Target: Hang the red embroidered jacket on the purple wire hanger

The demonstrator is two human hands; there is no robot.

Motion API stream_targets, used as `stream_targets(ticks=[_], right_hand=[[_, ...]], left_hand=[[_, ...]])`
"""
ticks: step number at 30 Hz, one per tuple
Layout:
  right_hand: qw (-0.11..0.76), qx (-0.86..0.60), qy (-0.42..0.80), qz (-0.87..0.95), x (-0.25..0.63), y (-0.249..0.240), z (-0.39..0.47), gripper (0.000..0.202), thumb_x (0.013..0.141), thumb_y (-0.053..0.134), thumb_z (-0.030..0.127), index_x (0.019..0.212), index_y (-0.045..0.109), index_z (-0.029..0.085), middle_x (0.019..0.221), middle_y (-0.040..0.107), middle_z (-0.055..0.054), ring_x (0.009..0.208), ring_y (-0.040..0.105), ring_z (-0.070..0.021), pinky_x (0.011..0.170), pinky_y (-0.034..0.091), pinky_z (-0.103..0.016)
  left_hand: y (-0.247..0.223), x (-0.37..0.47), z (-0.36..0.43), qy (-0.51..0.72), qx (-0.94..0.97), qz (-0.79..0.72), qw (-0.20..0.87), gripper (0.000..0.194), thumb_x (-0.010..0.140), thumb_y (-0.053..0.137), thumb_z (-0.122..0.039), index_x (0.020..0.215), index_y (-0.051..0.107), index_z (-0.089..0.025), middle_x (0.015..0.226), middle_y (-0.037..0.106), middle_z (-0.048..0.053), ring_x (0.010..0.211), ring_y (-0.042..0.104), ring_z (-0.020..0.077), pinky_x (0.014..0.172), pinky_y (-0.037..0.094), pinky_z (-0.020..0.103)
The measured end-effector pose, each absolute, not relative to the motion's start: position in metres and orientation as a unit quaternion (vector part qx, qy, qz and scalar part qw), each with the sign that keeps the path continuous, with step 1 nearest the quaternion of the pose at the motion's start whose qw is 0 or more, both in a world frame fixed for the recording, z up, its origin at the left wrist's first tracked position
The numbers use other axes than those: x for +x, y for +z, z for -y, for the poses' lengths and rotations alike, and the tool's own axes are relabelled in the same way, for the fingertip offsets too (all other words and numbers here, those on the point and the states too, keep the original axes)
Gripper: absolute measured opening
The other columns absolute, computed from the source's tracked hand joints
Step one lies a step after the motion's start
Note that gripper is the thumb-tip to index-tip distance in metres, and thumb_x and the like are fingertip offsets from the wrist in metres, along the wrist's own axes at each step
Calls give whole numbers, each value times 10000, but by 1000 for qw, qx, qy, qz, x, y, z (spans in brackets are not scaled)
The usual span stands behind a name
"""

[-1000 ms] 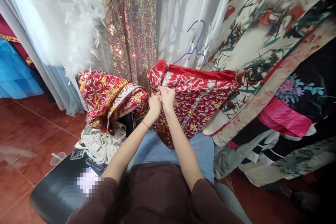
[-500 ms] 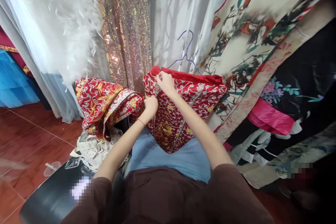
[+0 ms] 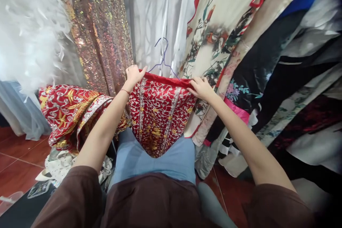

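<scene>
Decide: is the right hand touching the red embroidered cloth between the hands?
Touching: the head view shows the right hand clasping the red embroidered cloth by its upper corner.

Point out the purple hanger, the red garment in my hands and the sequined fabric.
Purple hanger (image 3: 163, 61), head view: neck below the hook.
Held red garment (image 3: 157, 110), head view: embroidered middle.
Sequined fabric (image 3: 103, 34), head view: visible middle.

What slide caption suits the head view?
Left hand and right hand hold a red embroidered garment, a purple hanger showing above it.

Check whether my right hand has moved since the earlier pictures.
Yes. Your right hand has moved right, away from the hanging sequined fabric, to the right top corner of the red embroidered bodice.
</scene>
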State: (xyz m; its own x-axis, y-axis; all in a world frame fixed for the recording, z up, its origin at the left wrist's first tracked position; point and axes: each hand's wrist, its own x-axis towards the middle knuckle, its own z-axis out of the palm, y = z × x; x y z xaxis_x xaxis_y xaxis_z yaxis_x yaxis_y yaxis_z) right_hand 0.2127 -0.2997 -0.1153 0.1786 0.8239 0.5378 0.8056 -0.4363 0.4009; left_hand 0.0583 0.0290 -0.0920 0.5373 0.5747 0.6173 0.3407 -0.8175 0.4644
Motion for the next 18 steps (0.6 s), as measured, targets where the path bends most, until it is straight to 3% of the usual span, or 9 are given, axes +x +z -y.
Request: stream_targets(ticks=[4,7,11,14,18], right_hand=[[32,769,370,-520,222,-106,295,375,1031,407,401,1106,677,152,1315,581,-208,1121,526,-299,871,361,-397],[54,795,329,-506,235,-92,296,402,1023,452,477,1070,722,183,1153,655,-146,940,584,-236,733,340,-323],[2,818,328,-472,250,-86,304,428,1019,449,521,1094,733,209,1054,681,-112,848,593,-206,645,287,-300],[-61,838,340,-423,254,-99,303,469,1016,419,544,1106,724,199,1041,673,-130,866,596,-230,643,312,-310],[-127,855,357,-354,245,-119,281,483,1020,376,473,1160,675,121,1126,621,-216,929,591,-289,727,402,-373]], left_hand=[[-99,66,-45,324,889,-256,200,428,954,442,-498,831,658,-150,920,727,145,1020,637,292,1062,359,429],[-107,62,-50,363,877,-246,194,315,963,411,-342,851,643,-160,992,725,154,976,644,259,945,430,348],[-114,59,-47,394,867,-255,170,356,995,335,-307,954,648,-143,1118,709,208,1086,635,282,998,414,359],[-114,56,-39,385,867,-255,188,420,1010,323,-367,934,666,-136,1105,719,218,1120,633,313,1013,414,394],[-109,42,-30,312,879,-212,293,555,945,469,-595,665,659,-154,776,715,144,915,680,309,885,477,387]])
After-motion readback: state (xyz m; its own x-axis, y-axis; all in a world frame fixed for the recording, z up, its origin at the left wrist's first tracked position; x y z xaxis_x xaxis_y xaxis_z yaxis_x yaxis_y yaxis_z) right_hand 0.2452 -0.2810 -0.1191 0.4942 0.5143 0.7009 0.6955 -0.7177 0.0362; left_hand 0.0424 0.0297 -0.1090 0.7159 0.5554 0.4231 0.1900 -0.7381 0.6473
